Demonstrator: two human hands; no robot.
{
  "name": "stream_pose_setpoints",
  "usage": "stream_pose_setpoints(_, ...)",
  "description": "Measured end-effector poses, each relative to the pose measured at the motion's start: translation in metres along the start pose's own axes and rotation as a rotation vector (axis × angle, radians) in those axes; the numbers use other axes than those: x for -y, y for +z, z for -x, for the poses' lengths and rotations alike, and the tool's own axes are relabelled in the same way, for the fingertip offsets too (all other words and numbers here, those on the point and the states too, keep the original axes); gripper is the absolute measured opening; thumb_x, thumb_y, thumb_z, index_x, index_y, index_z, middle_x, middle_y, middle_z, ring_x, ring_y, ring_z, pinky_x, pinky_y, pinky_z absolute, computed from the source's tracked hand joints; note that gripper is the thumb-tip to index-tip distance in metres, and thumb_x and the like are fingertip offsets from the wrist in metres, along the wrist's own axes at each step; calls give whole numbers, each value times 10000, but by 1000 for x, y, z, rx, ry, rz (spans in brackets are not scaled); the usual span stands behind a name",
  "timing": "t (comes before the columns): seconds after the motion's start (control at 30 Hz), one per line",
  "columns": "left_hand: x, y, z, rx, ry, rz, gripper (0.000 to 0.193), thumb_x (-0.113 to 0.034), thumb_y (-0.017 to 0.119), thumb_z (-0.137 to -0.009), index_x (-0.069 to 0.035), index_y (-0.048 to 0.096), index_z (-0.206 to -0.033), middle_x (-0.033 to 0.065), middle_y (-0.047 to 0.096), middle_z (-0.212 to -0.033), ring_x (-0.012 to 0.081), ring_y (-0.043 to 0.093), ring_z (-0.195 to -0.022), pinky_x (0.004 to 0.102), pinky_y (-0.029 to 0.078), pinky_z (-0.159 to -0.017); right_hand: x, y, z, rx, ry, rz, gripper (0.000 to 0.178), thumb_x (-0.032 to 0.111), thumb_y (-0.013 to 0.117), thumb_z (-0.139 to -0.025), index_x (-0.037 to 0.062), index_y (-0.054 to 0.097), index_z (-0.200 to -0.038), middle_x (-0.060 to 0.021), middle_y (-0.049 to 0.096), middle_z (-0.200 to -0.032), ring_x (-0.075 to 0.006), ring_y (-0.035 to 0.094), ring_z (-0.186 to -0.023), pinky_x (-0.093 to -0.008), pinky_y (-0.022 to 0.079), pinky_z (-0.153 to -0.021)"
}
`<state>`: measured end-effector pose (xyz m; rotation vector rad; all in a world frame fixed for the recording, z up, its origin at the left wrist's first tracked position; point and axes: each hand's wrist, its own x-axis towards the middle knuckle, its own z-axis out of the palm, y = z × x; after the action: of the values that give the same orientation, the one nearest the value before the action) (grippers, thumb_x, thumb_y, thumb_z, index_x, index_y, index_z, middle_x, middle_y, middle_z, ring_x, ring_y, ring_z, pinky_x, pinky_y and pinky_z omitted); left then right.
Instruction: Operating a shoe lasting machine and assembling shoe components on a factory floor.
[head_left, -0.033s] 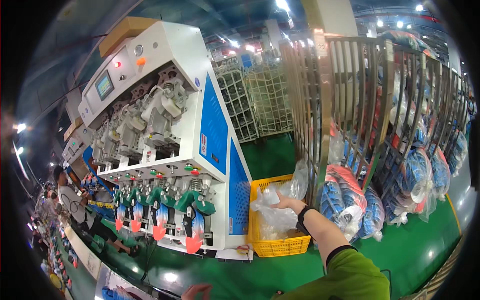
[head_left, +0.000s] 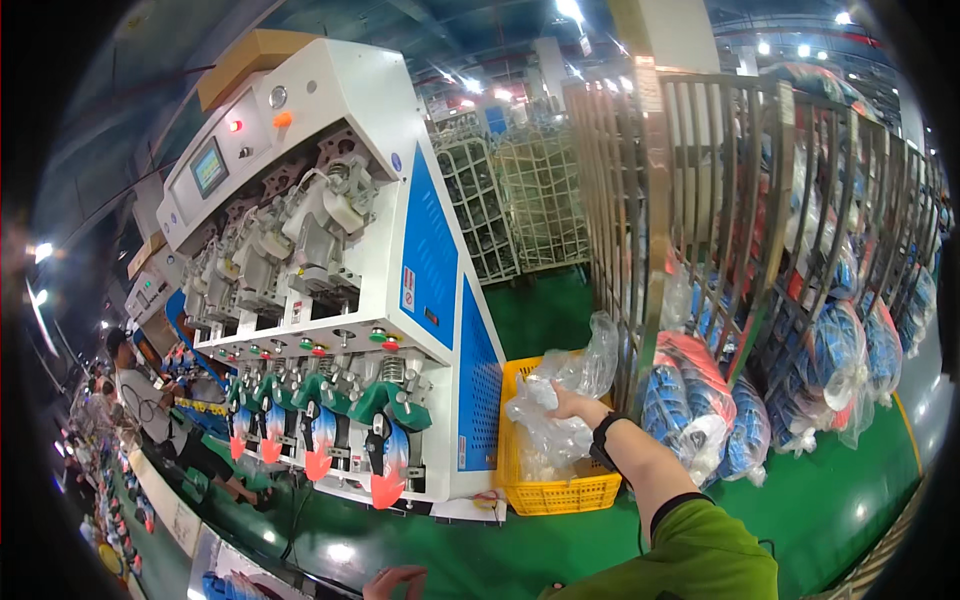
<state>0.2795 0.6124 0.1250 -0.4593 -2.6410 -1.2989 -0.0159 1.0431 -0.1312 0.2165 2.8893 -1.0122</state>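
Note:
My right hand (head_left: 574,403) reaches into a yellow plastic basket (head_left: 562,496) and is closed on a crumpled clear plastic bag (head_left: 540,402). More clear plastic bags (head_left: 596,362) bulge over the basket's back right corner. A dark band circles my right wrist. At the lower edge of the picture, my left hand (head_left: 396,581) is only partly visible; its fingers look apart and I see nothing in them.
Left of the basket stands a white and blue machine (head_left: 425,260) with several shoe uppers (head_left: 388,468) on its front moulds. Metal racks (head_left: 655,250) rise at right, beside bagged blue and red goods (head_left: 690,400). A person (head_left: 145,400) works far left.
My right hand and the bag in it have shifted very slightly, and the plastic at the basket's back corner stands a little higher. My left hand stays low.

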Motion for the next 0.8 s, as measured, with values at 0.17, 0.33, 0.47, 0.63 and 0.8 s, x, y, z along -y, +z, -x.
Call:
stream_pose_setpoints(0.17,-35,-10,-67,-81,64,355,97,69,492,-817,34,573,-857,108,614,-805,170,567,-757,293,450,-713,121,-12,4,251,-466,178,549,392,623,-756,51,510,-1172,-168,574,-1099,-331,551,-997,-373,436,-836)
stream_pose_setpoints(0.33,-156,-22,-137,-132,797,758,119,-106,522,-835,-37,549,-742,77,591,-713,198,541,-597,290,464,-521,222,-29,18,534,-902,53,457,338,588,-808,55,520,-1161,-154,570,-1105,-308,546,-1003,-362,436,-845)
stream_pose_setpoints(0.47,-136,0,-162,-365,930,723,59,-68,521,-806,-34,567,-794,38,583,-753,160,555,-610,267,481,-569,255,-56,10,504,-1188,75,414,286,579,-834,43,513,-1162,-123,584,-1086,-259,558,-980,-343,436,-823)
stream_pose_setpoints(0.63,-129,-4,-149,-663,1001,447,53,-58,525,-795,-32,570,-805,34,584,-763,156,559,-613,264,483,-578,326,-94,56,702,-1489,-322,217,47,634,-745,48,595,-959,-114,623,-967,-269,605,-848,-333,480,-733)
stream_pose_setpoints(0.8,-135,5,-95,-886,951,322,57,-48,529,-785,-30,573,-816,30,585,-773,152,562,-616,262,485,-587,409,-166,105,1674,-1609,-956,187,46,613,-740,7,581,-921,-148,594,-999,-241,587,-868,-305,474,-732)
